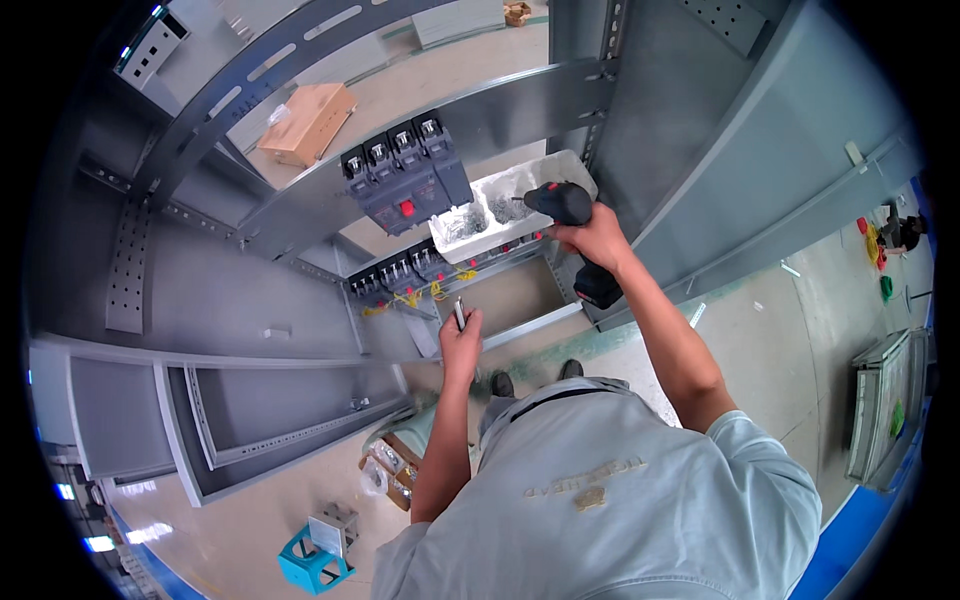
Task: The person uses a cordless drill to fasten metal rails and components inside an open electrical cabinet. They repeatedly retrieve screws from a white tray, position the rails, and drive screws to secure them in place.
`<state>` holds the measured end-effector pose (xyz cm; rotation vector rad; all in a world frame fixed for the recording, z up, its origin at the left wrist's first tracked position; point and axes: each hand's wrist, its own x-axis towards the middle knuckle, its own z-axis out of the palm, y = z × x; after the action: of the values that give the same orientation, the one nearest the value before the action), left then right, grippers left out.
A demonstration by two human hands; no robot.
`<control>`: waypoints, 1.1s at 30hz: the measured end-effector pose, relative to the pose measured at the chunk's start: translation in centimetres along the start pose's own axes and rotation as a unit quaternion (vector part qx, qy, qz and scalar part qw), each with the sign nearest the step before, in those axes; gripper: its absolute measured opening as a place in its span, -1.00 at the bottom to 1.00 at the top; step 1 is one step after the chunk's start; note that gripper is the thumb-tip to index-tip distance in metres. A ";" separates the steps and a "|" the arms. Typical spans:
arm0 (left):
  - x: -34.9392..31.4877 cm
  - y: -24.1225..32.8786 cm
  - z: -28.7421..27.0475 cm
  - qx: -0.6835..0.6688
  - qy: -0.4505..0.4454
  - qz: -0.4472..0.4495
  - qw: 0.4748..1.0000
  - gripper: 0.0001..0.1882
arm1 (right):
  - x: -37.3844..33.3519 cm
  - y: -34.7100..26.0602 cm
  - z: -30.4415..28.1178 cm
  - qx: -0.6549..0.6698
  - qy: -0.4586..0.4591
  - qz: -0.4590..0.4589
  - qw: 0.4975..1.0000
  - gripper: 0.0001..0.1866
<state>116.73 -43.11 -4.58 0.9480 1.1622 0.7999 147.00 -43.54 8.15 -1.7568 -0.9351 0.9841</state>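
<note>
Drill (565,203), cordless and black, is gripped by its handle in the right hand (598,240), its nose pointing left over a white foam tray (482,243) strewn with small metal hardware. The left hand (461,346), fingers curled in, holds a slender silver-coloured piece (459,313) upright, in front of the tray and well apart from the drill. Beside the tray's left end, a dark grey four-pole circuit breaker (422,188) with a red button sits on the crossbar of a grey metal cabinet (660,130). Lower down run more breakers (395,272) and yellow wires (410,298). Behind the crossbar stands a cardboard box (310,122).
</note>
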 end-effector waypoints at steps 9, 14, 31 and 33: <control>8.0 6.5 8.2 -0.175 -0.129 -0.072 0.973 -0.73 | -3.4 -0.8 -0.2 0.093 0.055 -0.036 0.994 -0.78; 11.9 7.6 11.7 -0.289 -0.129 -0.142 0.938 -0.67 | -5.6 -2.0 -0.3 0.128 0.059 -0.035 0.989 -0.79; 7.8 7.9 7.3 -0.445 -0.213 -0.175 0.852 -0.83 | -15.0 -2.4 2.7 0.205 0.056 0.002 0.977 -0.77; 6.8 8.6 5.7 -0.443 -0.205 -0.164 0.857 -0.83 | -15.4 -2.3 3.7 0.208 0.045 -0.001 0.977 -0.76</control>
<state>123.49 -34.68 1.39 0.1129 0.4460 0.6933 137.10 -55.29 12.74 -1.4331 -0.6176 1.0063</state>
